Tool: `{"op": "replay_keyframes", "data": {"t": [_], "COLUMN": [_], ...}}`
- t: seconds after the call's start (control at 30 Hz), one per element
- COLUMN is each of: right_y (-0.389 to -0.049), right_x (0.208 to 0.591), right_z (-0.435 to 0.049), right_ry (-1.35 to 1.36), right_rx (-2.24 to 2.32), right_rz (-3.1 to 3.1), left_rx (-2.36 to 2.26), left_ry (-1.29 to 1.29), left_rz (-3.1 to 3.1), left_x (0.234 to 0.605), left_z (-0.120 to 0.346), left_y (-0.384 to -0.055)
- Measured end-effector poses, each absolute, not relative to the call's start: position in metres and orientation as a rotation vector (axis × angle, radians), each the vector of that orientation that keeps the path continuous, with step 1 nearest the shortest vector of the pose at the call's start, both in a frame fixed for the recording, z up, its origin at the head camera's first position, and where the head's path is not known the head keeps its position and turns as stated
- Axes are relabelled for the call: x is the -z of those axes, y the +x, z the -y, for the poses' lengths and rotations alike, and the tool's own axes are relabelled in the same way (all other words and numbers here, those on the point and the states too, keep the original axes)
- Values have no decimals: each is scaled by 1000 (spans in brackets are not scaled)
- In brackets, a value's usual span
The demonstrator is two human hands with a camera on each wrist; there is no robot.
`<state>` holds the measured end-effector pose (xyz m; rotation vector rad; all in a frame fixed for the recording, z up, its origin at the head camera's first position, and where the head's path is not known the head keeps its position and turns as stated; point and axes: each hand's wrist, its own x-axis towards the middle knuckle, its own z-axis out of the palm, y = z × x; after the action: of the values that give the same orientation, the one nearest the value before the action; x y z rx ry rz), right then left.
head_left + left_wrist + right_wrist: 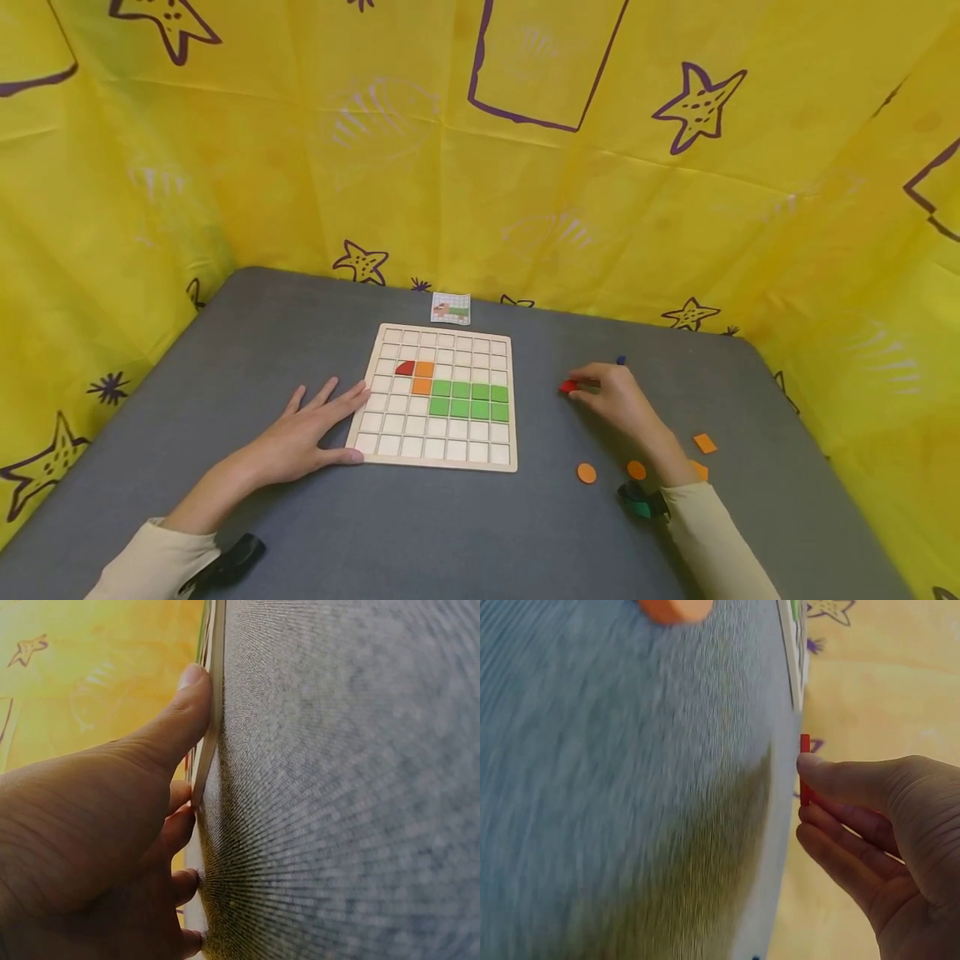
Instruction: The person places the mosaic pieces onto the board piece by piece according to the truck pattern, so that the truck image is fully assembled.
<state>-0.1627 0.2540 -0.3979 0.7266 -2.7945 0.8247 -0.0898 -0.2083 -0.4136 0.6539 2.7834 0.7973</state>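
Note:
A square wooden grid board [390,448] lies on the grey table, with green square tiles [469,400], two orange square tiles [423,377] and a red quarter-circle tile [406,367] set in its cells. My left hand [311,433] rests at the board's left edge with fingers spread; in the left wrist view its thumb [189,701] lies along the board's rim. Right of the board, my right hand [611,398] pinches a red tile [805,769] between thumb and fingers, held just over the table. The fingers hide part of that tile's shape.
Behind the board lies a small picture card [451,308]. Orange round tiles [587,473] and an orange square tile [705,442] lie loose at the right, near a blue piece [621,360]. A yellow patterned cloth [450,167] rises around the table.

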Motion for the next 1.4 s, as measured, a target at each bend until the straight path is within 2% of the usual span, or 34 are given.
{"op": "replay_keyframes", "data": {"t": [0.7,1.4], "right_y": [-174,-178], "right_x": [390,389], "right_z": [-200,-124], "right_ry": [894,1001], "right_rx": [-830,-942], "right_rz": [2714,2721], "left_rx": [-813,-806], "left_ry": [667,654], "left_rz": [-2777,-2774], "left_x": [412,412], "left_z": [208,208], "left_y": [-90,-90]}}
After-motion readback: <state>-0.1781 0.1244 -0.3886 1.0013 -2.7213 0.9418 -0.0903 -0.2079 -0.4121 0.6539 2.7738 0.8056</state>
